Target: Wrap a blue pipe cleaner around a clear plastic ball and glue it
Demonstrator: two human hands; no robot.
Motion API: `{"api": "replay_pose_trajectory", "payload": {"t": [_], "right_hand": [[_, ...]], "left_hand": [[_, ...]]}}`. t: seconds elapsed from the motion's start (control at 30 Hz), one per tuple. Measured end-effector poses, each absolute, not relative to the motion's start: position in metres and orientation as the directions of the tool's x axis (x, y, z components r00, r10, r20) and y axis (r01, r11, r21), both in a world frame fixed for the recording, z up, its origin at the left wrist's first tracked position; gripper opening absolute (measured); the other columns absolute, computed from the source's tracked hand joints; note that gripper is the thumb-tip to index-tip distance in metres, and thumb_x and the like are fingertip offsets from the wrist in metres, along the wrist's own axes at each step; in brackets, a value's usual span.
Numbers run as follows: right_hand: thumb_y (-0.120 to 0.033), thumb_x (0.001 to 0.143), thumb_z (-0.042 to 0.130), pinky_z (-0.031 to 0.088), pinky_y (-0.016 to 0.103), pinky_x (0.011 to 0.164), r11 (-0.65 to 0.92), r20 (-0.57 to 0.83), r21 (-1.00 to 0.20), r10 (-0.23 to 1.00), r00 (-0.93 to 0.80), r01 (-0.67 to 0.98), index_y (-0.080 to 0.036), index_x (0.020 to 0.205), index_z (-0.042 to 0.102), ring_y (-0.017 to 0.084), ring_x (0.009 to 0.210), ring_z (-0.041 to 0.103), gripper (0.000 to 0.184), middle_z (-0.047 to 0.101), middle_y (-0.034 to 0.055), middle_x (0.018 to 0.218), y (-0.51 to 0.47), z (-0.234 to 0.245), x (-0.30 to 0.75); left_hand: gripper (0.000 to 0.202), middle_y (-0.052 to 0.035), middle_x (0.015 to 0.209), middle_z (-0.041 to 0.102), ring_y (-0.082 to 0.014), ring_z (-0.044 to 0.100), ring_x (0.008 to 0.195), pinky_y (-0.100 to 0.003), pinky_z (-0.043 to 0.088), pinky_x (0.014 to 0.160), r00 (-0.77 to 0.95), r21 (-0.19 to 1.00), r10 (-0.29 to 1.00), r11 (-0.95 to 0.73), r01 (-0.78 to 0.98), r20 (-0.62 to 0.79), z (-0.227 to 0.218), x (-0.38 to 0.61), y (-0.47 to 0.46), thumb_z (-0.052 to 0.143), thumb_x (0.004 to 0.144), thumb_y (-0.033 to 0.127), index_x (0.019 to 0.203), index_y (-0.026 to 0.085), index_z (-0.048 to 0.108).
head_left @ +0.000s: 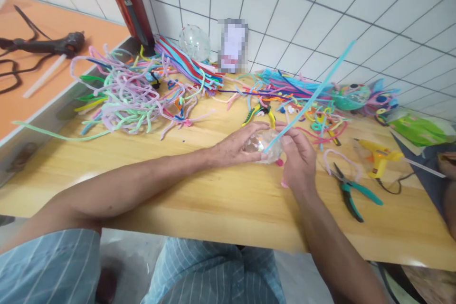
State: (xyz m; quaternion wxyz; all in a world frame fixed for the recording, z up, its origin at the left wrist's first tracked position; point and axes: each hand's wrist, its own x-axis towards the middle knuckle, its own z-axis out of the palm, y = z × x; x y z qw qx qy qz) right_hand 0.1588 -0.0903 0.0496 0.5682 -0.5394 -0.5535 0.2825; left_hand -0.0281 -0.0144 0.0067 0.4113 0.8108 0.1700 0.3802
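My left hand (239,146) is wrapped round a clear plastic ball (258,145) just above the table, fingers behind it and thumb in front. A light blue pipe cleaner (318,92) slants up to the right from the ball. My right hand (298,154) pinches this pipe cleaner near its lower end, beside the ball. Whether that end passes into the ball I cannot tell. Small pink bits (280,162) lie beneath the right hand. Just behind the ball are yellow-and-black pliers (253,115), partly hidden by my fingers.
Tangled pipe cleaners (128,90) and a bundle (188,64) lie at the back left, near a red flask (130,2) and a phone (233,46). On the right are teal-handled pliers (351,190) and a yellow glue gun (379,154). A black glue gun (53,46) rests on the orange surface.
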Motion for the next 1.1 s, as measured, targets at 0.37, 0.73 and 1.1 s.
{"api": "replay_pose_trajectory", "payload": {"t": [0.37, 0.73, 1.1], "right_hand": [[-0.055, 0.083, 0.085, 0.05, 0.06, 0.12, 0.041, 0.177, -0.93, 0.921, 0.346, 0.365, -0.028, 0.123, 0.075, 0.03, 0.136, 0.068, 0.049, 0.077, 0.0093, 0.139, -0.141, 0.058, 0.269], [-0.035, 0.093, 0.075, 0.049, 0.057, 0.124, 0.315, 0.345, -0.689, 0.935, -0.086, 0.653, -0.035, 0.157, 0.056, 0.031, 0.147, 0.061, 0.066, 0.064, 0.0101, 0.158, -0.117, 0.023, 0.201], [-0.042, 0.094, 0.078, 0.057, 0.055, 0.116, 0.4, 0.422, -0.59, 0.893, -0.155, 0.701, -0.032, 0.148, 0.066, 0.032, 0.138, 0.068, 0.056, 0.073, 0.0124, 0.146, -0.119, 0.012, 0.211]], "left_hand": [[0.066, -0.017, 0.163, 0.055, -0.0298, 0.052, 0.156, -0.054, 0.042, 0.132, 0.657, 0.736, 0.589, -0.672, 0.076, 0.47, -0.002, -0.035, -0.011, 0.071, 0.1, 0.045, 0.158, 0.025, 0.048], [0.07, -0.0193, 0.155, 0.055, -0.0325, 0.049, 0.154, -0.059, 0.042, 0.13, 0.661, 0.739, 0.555, -0.674, 0.0, 0.506, 0.002, -0.03, -0.013, 0.075, 0.096, 0.051, 0.156, 0.025, 0.05], [0.071, -0.0166, 0.16, 0.053, -0.0357, 0.04, 0.163, -0.063, 0.039, 0.132, 0.718, 0.653, 0.428, -0.756, -0.049, 0.549, 0.003, -0.03, -0.015, 0.076, 0.094, 0.045, 0.159, 0.03, 0.05]]}}
